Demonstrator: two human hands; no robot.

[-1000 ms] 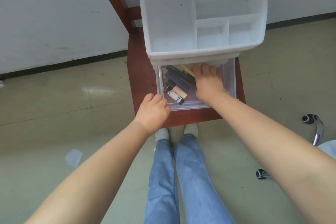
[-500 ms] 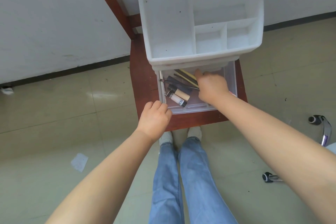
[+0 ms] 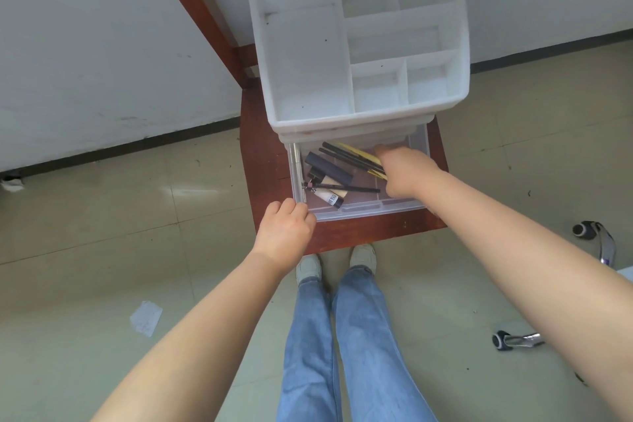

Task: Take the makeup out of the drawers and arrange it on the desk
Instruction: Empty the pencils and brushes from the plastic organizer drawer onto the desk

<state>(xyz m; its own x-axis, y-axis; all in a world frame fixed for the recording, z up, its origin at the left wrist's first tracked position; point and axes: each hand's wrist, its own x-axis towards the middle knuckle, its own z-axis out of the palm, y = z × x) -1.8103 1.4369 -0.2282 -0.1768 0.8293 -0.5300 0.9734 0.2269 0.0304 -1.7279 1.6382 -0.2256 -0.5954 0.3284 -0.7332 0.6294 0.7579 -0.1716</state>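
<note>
Your white organiser [image 3: 305, 55] sits on a red-brown wooden chair [image 3: 263, 161], its clear drawer [image 3: 363, 211] pulled open. Your left hand [image 3: 286, 233] is curled at the drawer's front-left corner — your right hand [image 3: 406, 171] reaches inside, closed on the dark pencils [image 3: 346, 156]; a white tube [image 3: 329, 197] lies near the front

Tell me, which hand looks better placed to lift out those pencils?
Probably the right hand: it is already inside the clear drawer, at the pencils. The left hand is curled at the drawer's front corner.
</note>
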